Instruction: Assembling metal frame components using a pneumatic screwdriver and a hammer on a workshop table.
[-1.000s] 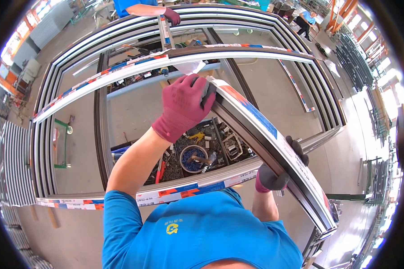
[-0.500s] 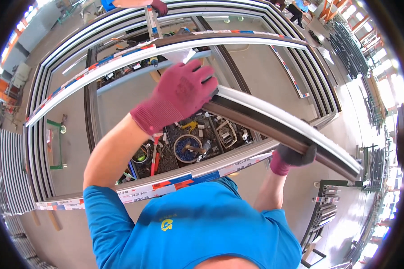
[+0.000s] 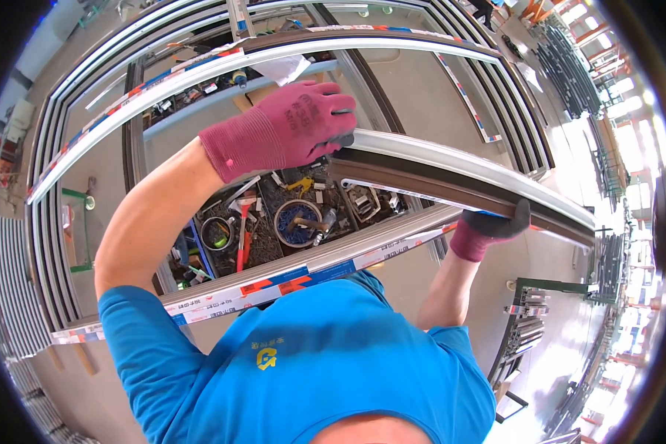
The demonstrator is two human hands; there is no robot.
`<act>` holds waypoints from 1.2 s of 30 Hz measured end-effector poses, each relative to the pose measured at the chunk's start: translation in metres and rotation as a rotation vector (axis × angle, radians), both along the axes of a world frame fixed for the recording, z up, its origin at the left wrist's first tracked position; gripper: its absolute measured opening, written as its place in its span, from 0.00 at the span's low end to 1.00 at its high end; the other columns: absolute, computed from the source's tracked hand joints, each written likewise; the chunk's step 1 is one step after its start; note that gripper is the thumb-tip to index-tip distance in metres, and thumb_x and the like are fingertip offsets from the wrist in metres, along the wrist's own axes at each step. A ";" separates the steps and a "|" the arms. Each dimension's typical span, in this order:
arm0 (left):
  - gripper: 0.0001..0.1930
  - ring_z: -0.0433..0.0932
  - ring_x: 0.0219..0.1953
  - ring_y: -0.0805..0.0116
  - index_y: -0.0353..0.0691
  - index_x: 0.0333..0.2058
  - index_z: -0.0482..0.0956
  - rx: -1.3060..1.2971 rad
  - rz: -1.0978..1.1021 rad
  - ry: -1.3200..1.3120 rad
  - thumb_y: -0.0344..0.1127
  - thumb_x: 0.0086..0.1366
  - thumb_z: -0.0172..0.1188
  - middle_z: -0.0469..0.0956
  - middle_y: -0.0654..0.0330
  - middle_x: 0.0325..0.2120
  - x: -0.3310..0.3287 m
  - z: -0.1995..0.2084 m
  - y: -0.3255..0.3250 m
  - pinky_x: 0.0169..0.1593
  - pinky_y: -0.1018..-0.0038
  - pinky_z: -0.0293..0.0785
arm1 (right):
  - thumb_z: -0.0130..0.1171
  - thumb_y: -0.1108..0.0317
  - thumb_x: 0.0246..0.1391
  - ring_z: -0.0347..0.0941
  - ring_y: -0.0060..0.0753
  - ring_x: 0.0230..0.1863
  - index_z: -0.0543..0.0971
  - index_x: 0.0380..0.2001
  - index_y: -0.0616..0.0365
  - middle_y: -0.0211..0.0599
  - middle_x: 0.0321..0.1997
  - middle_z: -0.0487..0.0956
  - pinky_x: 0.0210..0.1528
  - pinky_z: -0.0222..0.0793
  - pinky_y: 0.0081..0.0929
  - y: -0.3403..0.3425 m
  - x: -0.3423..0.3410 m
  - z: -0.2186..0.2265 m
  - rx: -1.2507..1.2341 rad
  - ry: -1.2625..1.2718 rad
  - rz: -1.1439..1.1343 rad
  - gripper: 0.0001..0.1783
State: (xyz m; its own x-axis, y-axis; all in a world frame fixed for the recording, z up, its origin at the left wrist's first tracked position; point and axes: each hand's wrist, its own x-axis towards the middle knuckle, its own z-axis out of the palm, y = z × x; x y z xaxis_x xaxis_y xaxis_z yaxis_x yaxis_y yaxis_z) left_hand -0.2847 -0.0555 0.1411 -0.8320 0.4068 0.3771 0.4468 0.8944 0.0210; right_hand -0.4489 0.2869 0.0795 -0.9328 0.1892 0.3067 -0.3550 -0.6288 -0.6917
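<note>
A long brown, black and silver metal profile (image 3: 451,174) slants across my front, its near-right end lower in the picture. My left hand (image 3: 292,126), in a maroon glove with dark fingertips, is closed on its left end; the thumb is partly hidden. My right hand (image 3: 496,229), gloved the same way, grips the profile from below toward its right end, dark fingers curled over the edge. Under it lies a large window frame (image 3: 318,259) with printed tape along its near rail. Another taped silver rail (image 3: 288,52) crosses farther off.
Below the frame sits a tool tray with a bowl of blue screws (image 3: 283,222), a red-handled hammer (image 3: 242,244), a yellow clamp-like tool (image 3: 301,185) and a small cup (image 3: 216,233). Stacked profiles (image 3: 11,274) stand left; a green-framed rack (image 3: 525,318) stands right.
My left hand has shifted slightly left and the profile has rolled, showing more of its underside. My right hand has risen a little. The other person's gloved hand at the top has left view.
</note>
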 end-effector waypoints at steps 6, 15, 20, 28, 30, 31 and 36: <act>0.16 0.78 0.56 0.55 0.40 0.44 0.78 -0.040 -0.063 0.029 0.39 0.61 0.69 0.77 0.57 0.49 0.002 -0.001 0.005 0.60 0.61 0.78 | 0.56 0.50 0.53 0.78 0.47 0.57 0.77 0.56 0.62 0.50 0.54 0.80 0.63 0.74 0.46 0.004 -0.021 0.002 0.309 0.091 -0.258 0.33; 0.10 0.83 0.40 0.51 0.43 0.36 0.77 0.013 0.107 -0.186 0.38 0.61 0.68 0.78 0.56 0.34 0.017 -0.005 -0.033 0.41 0.57 0.81 | 0.60 0.53 0.51 0.75 0.47 0.56 0.74 0.57 0.55 0.44 0.54 0.77 0.60 0.73 0.48 0.003 -0.031 0.019 0.060 -0.137 0.108 0.31; 0.12 0.81 0.39 0.49 0.42 0.36 0.78 0.123 0.079 -0.214 0.39 0.59 0.69 0.78 0.55 0.33 0.053 -0.054 -0.030 0.40 0.57 0.79 | 0.59 0.53 0.51 0.73 0.48 0.58 0.71 0.60 0.51 0.41 0.56 0.74 0.61 0.73 0.50 0.022 -0.052 -0.002 0.028 -0.182 0.157 0.33; 0.14 0.78 0.40 0.45 0.38 0.34 0.77 0.150 0.460 -0.472 0.39 0.56 0.71 0.77 0.52 0.33 0.181 -0.020 -0.016 0.39 0.54 0.74 | 0.60 0.51 0.54 0.75 0.48 0.57 0.75 0.55 0.55 0.44 0.56 0.77 0.61 0.73 0.50 0.011 -0.062 -0.017 -0.020 -0.247 0.137 0.29; 0.13 0.77 0.42 0.40 0.35 0.36 0.76 0.283 0.683 -0.397 0.35 0.57 0.69 0.77 0.49 0.36 0.233 -0.007 -0.003 0.43 0.53 0.74 | 0.60 0.51 0.54 0.75 0.49 0.57 0.74 0.56 0.54 0.44 0.56 0.77 0.61 0.73 0.52 0.015 -0.077 -0.029 -0.030 -0.276 0.173 0.29; 0.12 0.76 0.43 0.39 0.34 0.37 0.77 0.335 0.807 -0.376 0.32 0.59 0.68 0.77 0.47 0.38 0.256 -0.003 0.003 0.46 0.54 0.74 | 0.60 0.51 0.54 0.74 0.49 0.58 0.74 0.56 0.53 0.43 0.57 0.77 0.62 0.73 0.54 0.018 -0.082 -0.033 -0.034 -0.296 0.190 0.29; 0.13 0.81 0.46 0.64 0.29 0.53 0.78 0.694 1.289 -0.013 0.30 0.75 0.59 0.81 0.52 0.48 0.443 -0.045 0.043 0.50 0.66 0.76 | 0.60 0.50 0.54 0.72 0.55 0.62 0.73 0.59 0.46 0.42 0.61 0.75 0.63 0.71 0.65 -0.014 -0.085 -0.048 -0.102 -0.411 0.340 0.30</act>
State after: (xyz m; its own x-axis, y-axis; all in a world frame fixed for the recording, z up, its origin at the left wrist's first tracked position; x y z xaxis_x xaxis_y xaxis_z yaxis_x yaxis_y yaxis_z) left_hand 0.1579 -0.0128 0.0963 -0.4763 -0.8621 0.1730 -0.6411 0.4752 0.6027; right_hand -0.5340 0.2729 0.0319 -0.9859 -0.1339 -0.1006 0.1669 -0.7324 -0.6601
